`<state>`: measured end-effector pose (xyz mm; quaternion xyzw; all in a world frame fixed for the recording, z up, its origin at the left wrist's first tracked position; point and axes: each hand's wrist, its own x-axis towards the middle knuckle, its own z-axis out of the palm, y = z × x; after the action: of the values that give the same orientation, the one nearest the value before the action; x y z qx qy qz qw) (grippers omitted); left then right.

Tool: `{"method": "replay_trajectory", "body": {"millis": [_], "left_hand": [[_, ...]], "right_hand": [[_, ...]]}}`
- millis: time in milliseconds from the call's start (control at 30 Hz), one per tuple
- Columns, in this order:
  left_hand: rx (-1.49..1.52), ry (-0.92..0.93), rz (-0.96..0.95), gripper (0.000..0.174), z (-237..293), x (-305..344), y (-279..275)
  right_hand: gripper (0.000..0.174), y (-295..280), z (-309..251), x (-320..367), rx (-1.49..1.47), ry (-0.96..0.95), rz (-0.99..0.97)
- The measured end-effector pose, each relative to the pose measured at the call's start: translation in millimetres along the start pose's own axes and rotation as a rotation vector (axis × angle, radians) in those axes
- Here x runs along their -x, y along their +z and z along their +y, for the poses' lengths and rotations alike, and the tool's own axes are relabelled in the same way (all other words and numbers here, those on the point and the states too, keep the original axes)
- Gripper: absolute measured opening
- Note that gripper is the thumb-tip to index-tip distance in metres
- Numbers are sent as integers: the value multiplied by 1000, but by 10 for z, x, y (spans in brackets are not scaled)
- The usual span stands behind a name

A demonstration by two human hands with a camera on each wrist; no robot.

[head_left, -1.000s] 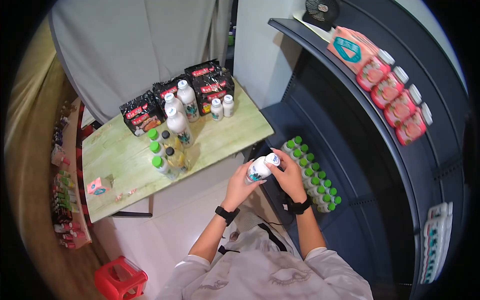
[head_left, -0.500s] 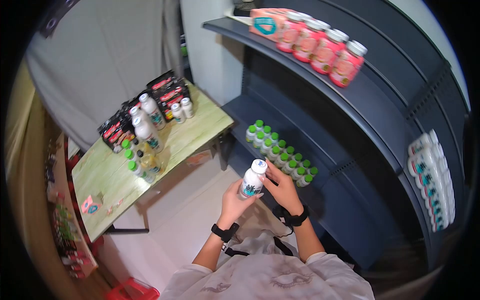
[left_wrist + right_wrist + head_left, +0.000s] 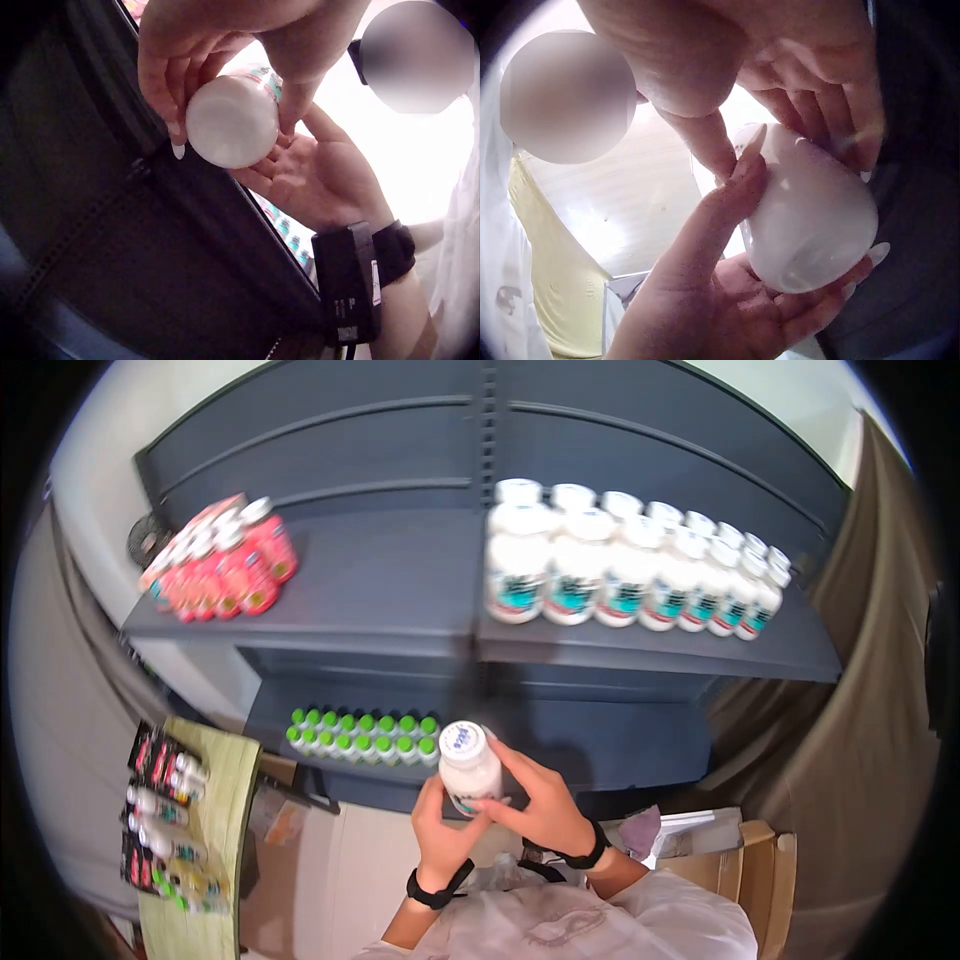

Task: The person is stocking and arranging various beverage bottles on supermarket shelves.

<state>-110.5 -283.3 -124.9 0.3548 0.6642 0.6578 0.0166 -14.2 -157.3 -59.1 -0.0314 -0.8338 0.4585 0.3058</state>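
Note:
In the head view, a white milk bottle (image 3: 470, 772) with a white cap and a teal and black label is held before the body, cap up. My left hand (image 3: 445, 842) grips its left side low down, thumb across the front. From the right, my right hand (image 3: 545, 810) holds it with fingers along the side and thumb near the label. The left wrist view shows the bottle's round white base (image 3: 231, 126) between the hands. Several matching white bottles (image 3: 620, 585) stand in two rows on the upper right shelf beyond.
Pink bottles (image 3: 240, 575) cluster at the upper shelf's left end. Green-capped bottles (image 3: 365, 745) line the lower shelf (image 3: 600, 735). A green table (image 3: 240, 770) with black packs and bottles stands at left. A cardboard box (image 3: 768, 880) is at lower right.
The head view has swung right, from the table to face the shelves. Both hands keep holding the milk bottle, which now stands before the lower shelf.

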Motion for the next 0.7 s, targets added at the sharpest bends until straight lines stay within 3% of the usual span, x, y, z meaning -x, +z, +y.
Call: {"method": "replay_trajectory", "body": {"millis": [167, 300, 467, 567, 700], "left_hand": [[-19, 195, -183, 63, 493, -312, 777], [-9, 322, -292, 64, 748, -520, 1377], [50, 479, -408, 67, 1197, -652, 2108], [104, 541, -436, 69, 1430, -699, 2530], [95, 636, -484, 69, 1616, -762, 3049]], "right_hand": [[81, -788, 112, 189, 201, -130, 262], [84, -1360, 90, 323, 362, -118, 420], [77, -1975, 69, 586, 266, 10, 630], [69, -2339, 30, 639, 164, -9, 747], [73, -2815, 155, 763, 162, -41, 826]]}}
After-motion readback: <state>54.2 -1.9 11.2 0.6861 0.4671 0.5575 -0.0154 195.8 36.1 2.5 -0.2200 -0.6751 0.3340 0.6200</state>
